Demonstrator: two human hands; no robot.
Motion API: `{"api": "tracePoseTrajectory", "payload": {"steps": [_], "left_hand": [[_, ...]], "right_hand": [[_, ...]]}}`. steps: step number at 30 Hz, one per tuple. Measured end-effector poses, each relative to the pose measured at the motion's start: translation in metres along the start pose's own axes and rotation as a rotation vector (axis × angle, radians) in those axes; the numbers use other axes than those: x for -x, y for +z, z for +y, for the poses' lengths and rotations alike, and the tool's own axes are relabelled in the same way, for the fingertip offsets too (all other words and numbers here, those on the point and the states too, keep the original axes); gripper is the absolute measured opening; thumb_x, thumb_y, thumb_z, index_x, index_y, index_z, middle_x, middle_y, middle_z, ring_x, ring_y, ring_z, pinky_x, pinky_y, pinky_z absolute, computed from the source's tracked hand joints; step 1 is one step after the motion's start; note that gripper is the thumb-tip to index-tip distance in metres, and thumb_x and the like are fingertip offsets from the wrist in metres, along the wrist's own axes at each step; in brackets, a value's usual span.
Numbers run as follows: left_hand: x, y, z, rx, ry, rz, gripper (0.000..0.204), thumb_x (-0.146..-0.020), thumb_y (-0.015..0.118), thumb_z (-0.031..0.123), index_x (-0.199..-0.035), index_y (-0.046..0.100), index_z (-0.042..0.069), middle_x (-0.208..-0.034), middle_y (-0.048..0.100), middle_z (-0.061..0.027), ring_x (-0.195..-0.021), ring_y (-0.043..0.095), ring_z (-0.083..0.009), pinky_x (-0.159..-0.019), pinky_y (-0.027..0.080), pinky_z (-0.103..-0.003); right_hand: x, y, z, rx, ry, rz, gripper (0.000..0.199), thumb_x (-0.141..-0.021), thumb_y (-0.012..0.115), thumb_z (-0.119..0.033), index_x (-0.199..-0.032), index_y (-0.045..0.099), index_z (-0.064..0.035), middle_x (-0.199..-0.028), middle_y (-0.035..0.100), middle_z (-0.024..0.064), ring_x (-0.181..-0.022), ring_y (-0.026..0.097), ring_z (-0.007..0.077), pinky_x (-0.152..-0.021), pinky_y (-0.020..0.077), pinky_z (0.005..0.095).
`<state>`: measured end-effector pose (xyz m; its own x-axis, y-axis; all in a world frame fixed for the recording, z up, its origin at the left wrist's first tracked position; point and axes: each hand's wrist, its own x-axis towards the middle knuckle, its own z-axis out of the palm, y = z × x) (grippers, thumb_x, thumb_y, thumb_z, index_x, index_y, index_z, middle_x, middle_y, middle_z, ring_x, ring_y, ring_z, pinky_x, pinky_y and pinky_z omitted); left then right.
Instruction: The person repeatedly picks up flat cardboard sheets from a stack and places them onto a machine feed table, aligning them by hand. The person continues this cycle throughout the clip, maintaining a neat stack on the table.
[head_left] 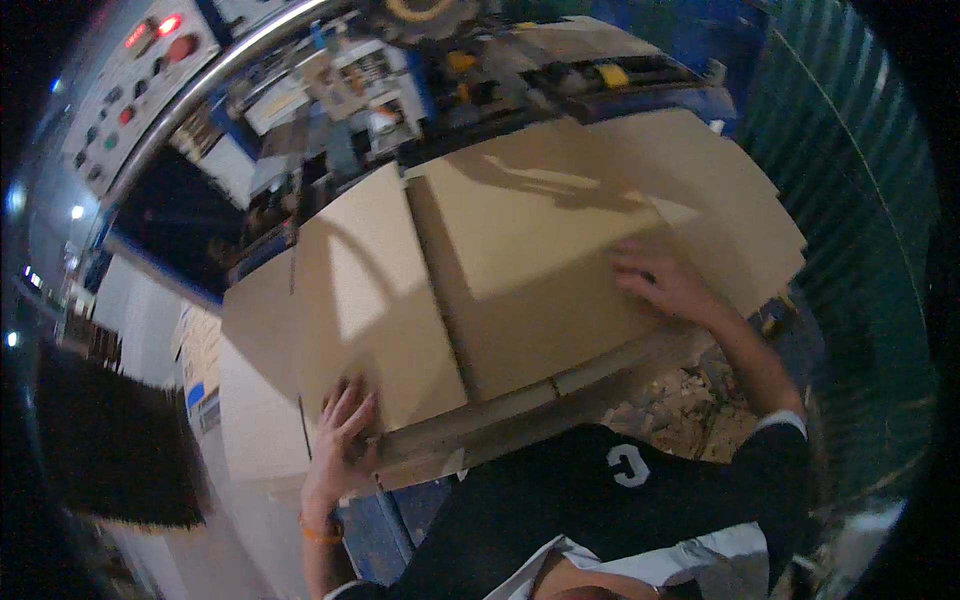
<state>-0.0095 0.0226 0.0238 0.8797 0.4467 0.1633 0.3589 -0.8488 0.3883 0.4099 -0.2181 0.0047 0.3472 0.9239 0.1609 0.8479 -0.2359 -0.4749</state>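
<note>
A wide brown cardboard sheet [540, 260], with slots and flaps, lies in front of me at the machine. Its left panel [370, 300] is brightly lit in part, and a dark slot separates it from the middle one. My left hand [343, 435] rests at the near left edge, its fingers apart on the cardboard. Toward the right, my right hand [660, 282] lies on the sheet with its fingers stretched out and a little bent. More cardboard layers [500, 408] show under the near edge.
Beyond the sheet stands a machine with a dark bed [480, 95] and a curved metal rail [215, 70]. A control panel [135, 90] with lit buttons is at the far left. Cardboard scraps [680, 410] lie below at right. Green corrugated sheeting [850, 230] borders the right.
</note>
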Motion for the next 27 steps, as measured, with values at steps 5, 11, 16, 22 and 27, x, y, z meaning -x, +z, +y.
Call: {"api": "tracePoseTrajectory", "payload": {"steps": [5,11,16,22,27], "left_hand": [[-0.016,-0.002,-0.06,0.179,-0.203,0.323,0.05,-0.075,0.064,0.01,-0.123,0.051,0.003,-0.13,0.045,-0.0192,-0.125,0.037,-0.0319,-0.101,0.032,-0.039],[-0.077,0.028,-0.152,0.251,-0.597,0.297,0.057,-0.078,0.064,0.03,-0.121,0.046,-0.004,-0.11,0.057,-0.0188,-0.102,0.055,-0.0264,-0.086,0.043,-0.033],[-0.104,0.027,-0.168,0.26,-0.681,0.337,0.041,-0.081,0.056,0.034,-0.104,0.062,0.001,-0.092,0.065,-0.0188,-0.09,0.062,-0.0272,-0.079,0.048,-0.035],[-0.117,0.02,-0.138,-0.103,-0.807,0.273,0.043,-0.085,0.046,0.04,-0.093,0.065,0.002,-0.094,0.063,-0.0216,-0.09,0.061,-0.0358,-0.08,0.048,-0.042],[-0.129,0.014,-0.108,-0.192,-0.857,0.287,0.043,-0.085,0.046,0.038,-0.087,0.065,-0.001,-0.092,0.062,-0.0241,-0.088,0.061,-0.0378,-0.077,0.048,-0.044]], "right_hand": [[-0.07,0.01,-0.006,-0.314,0.236,0.081,0.042,-0.088,0.05,-0.037,-0.113,0.055,-0.0035,-0.112,0.058,0.0142,-0.082,0.061,0.0243,-0.069,0.0502,0.0346],[-0.161,0.071,-0.098,-0.945,0.332,-0.4,0.045,-0.088,0.049,-0.043,-0.106,0.053,-0.0019,-0.085,0.062,0.0122,-0.05,0.058,0.0141,-0.039,0.0433,0.0258],[-0.179,0.111,-0.127,-0.861,0.122,-0.49,0.03,-0.092,0.045,-0.032,-0.084,0.049,-0.0031,-0.064,0.054,0.0029,-0.045,0.049,0.0084,-0.035,0.0376,0.0221],[-0.181,0.117,-0.116,-0.943,0.107,-0.506,0.027,-0.092,0.045,-0.029,-0.085,0.048,-0.0029,-0.063,0.054,0.0031,-0.044,0.049,0.0089,-0.036,0.0387,0.0227],[-0.178,0.116,-0.12,-0.937,0.085,-0.455,0.026,-0.092,0.046,-0.028,-0.086,0.047,-0.0021,-0.061,0.053,0.0037,-0.043,0.049,0.0098,-0.036,0.0396,0.0232]]}}
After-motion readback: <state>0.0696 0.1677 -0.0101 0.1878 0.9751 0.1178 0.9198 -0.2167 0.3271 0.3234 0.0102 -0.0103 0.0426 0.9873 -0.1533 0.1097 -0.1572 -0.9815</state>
